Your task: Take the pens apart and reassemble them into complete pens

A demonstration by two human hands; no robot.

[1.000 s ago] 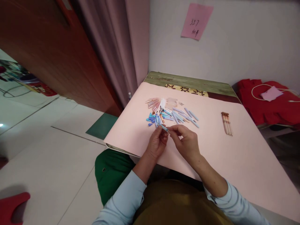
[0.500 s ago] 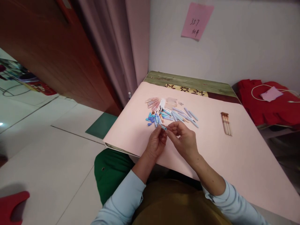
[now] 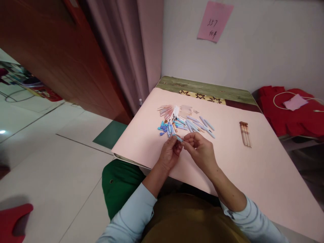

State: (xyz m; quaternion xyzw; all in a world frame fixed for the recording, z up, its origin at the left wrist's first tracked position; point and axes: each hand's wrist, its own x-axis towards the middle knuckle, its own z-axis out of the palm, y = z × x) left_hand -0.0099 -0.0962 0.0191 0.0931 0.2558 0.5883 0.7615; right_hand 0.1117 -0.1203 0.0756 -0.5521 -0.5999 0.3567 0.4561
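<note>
My left hand (image 3: 170, 154) and my right hand (image 3: 201, 151) meet over the pink table cover (image 3: 253, 168), both pinched on one small light-blue pen part (image 3: 178, 138) held between their fingertips. Just beyond the hands lies a heap of pen parts (image 3: 184, 121): light-blue barrels, small blue caps at the left, white and pinkish pieces at the back. Off to the right, three tan pens (image 3: 245, 133) lie side by side.
The table's green wooden far edge (image 3: 202, 87) meets a white wall with a pink note (image 3: 214, 23). A red cloth with a white cable (image 3: 291, 108) lies at the right. A curtain and a brown door stand at the left. A green stool (image 3: 118, 184) is below.
My hands stay together on the blue pen part; the right fingers have shifted a little on it. The view has drifted slightly.
</note>
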